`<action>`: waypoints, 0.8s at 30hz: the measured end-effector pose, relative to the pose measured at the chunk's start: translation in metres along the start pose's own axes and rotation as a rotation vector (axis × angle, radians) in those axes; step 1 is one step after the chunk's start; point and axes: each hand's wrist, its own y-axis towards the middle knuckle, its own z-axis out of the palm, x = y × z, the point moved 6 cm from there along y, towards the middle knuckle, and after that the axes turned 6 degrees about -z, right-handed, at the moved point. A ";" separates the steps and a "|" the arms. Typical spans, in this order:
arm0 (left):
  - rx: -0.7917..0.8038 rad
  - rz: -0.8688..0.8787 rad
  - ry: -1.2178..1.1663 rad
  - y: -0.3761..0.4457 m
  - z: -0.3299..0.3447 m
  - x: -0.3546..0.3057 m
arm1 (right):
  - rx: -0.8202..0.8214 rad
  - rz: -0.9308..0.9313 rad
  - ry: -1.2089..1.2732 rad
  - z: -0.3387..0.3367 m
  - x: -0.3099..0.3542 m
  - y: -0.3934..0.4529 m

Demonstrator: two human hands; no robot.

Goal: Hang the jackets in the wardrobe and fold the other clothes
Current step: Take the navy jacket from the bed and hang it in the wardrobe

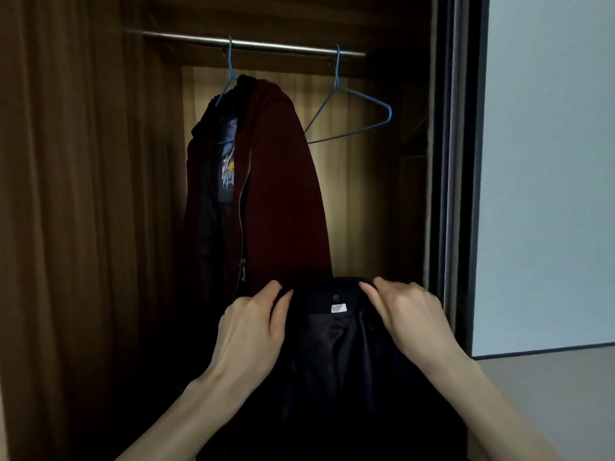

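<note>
Hands point(253, 331) point(409, 314) on half-seen black jacket point(336, 354)

A dark wooden wardrobe point(83, 194) stands open, a metal rail point(246, 44) running across its top. On the rail's left part hangs a maroon zip-up hooded jacket point(283, 194); to its right hangs a bare blue wire hanger point(349, 108). In front of and below both, a black jacket point(332, 361) is held at its collar, the left hand point(253, 327) left, the right hand point(409, 314) right.
</note>
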 end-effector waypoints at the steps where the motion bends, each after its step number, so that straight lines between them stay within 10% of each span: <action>1: -0.003 0.004 -0.002 0.001 0.001 -0.001 | -0.003 -0.002 0.002 -0.002 -0.001 0.000; 24: -0.149 0.016 -0.043 0.114 -0.023 -0.054 | 0.097 0.050 0.398 -0.034 -0.041 0.082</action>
